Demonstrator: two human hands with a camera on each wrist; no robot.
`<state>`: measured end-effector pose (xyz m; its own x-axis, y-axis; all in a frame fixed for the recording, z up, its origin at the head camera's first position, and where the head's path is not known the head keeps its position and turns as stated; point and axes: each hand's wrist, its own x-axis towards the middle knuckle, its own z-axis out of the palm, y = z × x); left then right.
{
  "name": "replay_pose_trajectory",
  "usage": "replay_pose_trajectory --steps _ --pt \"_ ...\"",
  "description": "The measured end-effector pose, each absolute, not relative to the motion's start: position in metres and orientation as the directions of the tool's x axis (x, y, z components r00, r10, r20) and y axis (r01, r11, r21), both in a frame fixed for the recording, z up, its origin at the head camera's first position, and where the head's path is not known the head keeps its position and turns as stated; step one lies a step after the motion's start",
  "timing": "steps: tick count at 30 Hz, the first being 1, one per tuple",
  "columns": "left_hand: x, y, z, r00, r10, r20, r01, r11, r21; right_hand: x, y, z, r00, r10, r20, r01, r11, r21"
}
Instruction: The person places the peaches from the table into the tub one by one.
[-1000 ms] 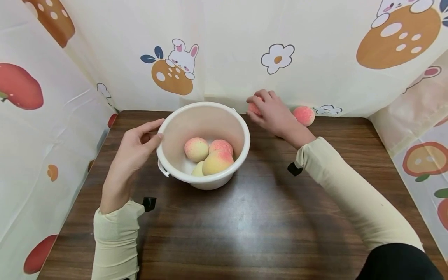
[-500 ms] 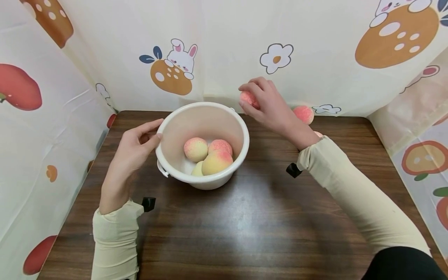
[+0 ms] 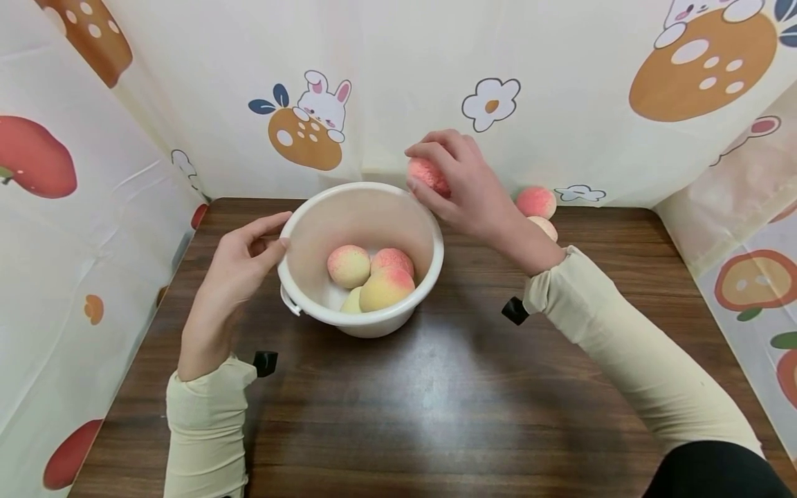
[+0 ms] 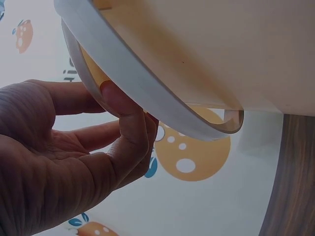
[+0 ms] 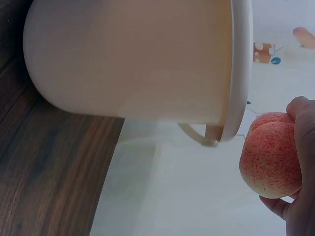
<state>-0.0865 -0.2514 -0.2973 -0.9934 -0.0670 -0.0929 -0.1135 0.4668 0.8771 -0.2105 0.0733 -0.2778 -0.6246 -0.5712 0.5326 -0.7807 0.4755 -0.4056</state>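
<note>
A white bucket point(image 3: 361, 328) stands on the table with several peaches point(image 3: 387, 288) inside, yellow with pink blush. At its left side my left hand point(image 3: 239, 263) pinches the rim; the left wrist view shows bent fingers at the rim and the thin handle point(image 4: 74, 46) just under it. My right hand point(image 3: 463, 183) grips a pink-red peach point(image 3: 426, 176) in the air beside the bucket's far right rim. In the right wrist view that peach point(image 5: 271, 156) sits between thumb and fingers, at rim height and apart from the bucket.
Two more peaches lie at the table's back edge behind my right wrist: a pink one point(image 3: 536, 203) and a paler one point(image 3: 544, 227), partly hidden. Printed curtains point(image 3: 398, 83) enclose the brown wooden table point(image 3: 398, 415) at the back and sides.
My right hand has lifted the peach from the back of the table and carried it left toward the bucket's rim. The paler peach behind the wrist has come into view. My left hand stays put.
</note>
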Motion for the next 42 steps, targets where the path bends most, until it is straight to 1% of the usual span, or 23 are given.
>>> replay_pose_trajectory --steps 4,9,14,16,20,23,28,32,36,42 --pt "-0.087 -0.251 -0.298 -0.994 -0.067 -0.089 -0.110 0.471 0.875 -0.206 0.067 -0.276 -0.582 -0.583 0.567 -0.813 0.429 -0.393" --pt "-0.087 -0.252 -0.298 -0.994 -0.062 -0.092 -0.111 0.460 0.881 -0.198 0.061 -0.273 -0.539 -0.622 0.568 -0.842 0.384 -0.379" --pt "-0.087 -0.252 -0.299 -0.994 -0.056 -0.091 -0.106 0.457 0.883 -0.193 0.056 -0.274 -0.537 -0.665 0.519 -0.840 0.366 -0.400" --pt "-0.087 -0.252 -0.299 -0.995 -0.052 -0.090 -0.104 0.455 0.884 -0.192 0.054 -0.276 -0.525 -0.685 0.506 -0.846 0.355 -0.397" --pt "-0.087 -0.252 -0.299 -0.994 -0.051 -0.092 -0.105 0.450 0.887 -0.190 0.050 -0.279 -0.459 -0.733 0.502 -0.879 0.291 -0.378" --pt "-0.087 -0.251 -0.299 -0.994 -0.051 -0.093 -0.106 0.451 0.886 -0.190 0.046 -0.281 -0.418 -0.774 0.475 -0.892 0.253 -0.373" --pt "-0.087 -0.251 -0.298 -0.994 -0.053 -0.094 -0.108 0.452 0.886 -0.188 0.041 -0.279 -0.391 -0.844 0.366 -0.892 0.250 -0.375" --pt "-0.087 -0.251 -0.298 -0.994 -0.050 -0.096 -0.108 0.455 0.884 -0.188 0.039 -0.277 -0.389 -0.886 0.251 -0.884 0.283 -0.372" --pt "-0.088 -0.251 -0.297 -0.995 -0.049 -0.092 -0.104 0.451 0.886 -0.188 0.037 -0.275 -0.396 -0.909 0.131 -0.873 0.328 -0.361" --pt "-0.088 -0.251 -0.298 -0.996 -0.045 -0.082 -0.094 0.425 0.901 -0.189 0.030 -0.276 -0.379 -0.925 -0.011 -0.876 0.363 -0.317"
